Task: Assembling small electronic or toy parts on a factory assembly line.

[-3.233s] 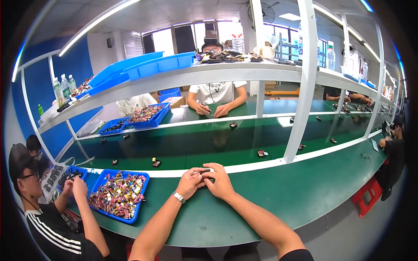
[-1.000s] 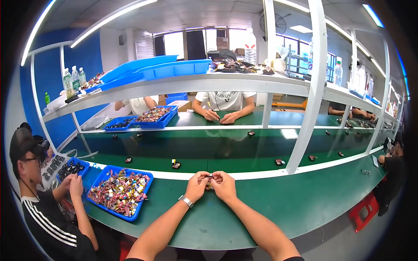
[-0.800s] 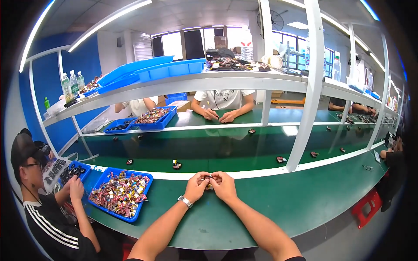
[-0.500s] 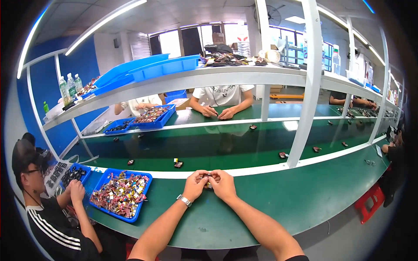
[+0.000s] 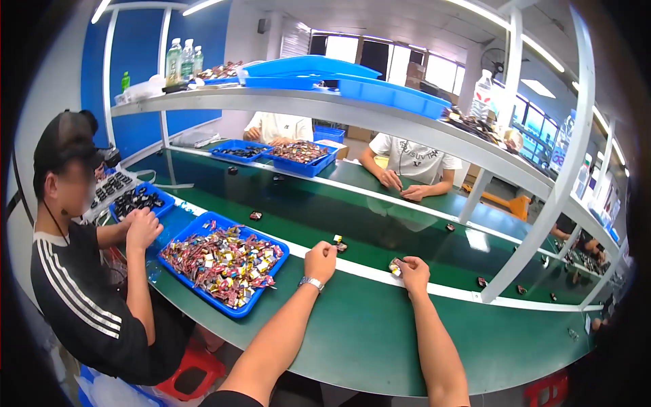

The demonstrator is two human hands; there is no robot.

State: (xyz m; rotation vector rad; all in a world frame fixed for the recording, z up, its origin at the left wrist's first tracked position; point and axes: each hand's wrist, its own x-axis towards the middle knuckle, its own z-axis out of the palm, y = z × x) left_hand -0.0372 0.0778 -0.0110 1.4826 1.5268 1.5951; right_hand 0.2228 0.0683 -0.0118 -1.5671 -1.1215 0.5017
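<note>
My right hand pinches a small electronic part with a white-and-yellow piece above the white rail at the belt's near edge. To its left, my left hand is closed with its fingers curled; what they hold, if anything, is hidden. Just beyond those fingers a small dark part with a yellow-and-white piece lies on the green belt. Left of my left forearm stands a blue tray heaped with small red, white and yellow pieces.
A co-worker sits at the left beside a blue tray of black parts. Another person works across the belt. Overhead runs a shelf with blue trays and bottles; its white post rises at the right.
My view has turned left, so the scene has shifted right. My hands, together before, are now apart. The right one holds a small part by the rail; the left is beside the belt part.
</note>
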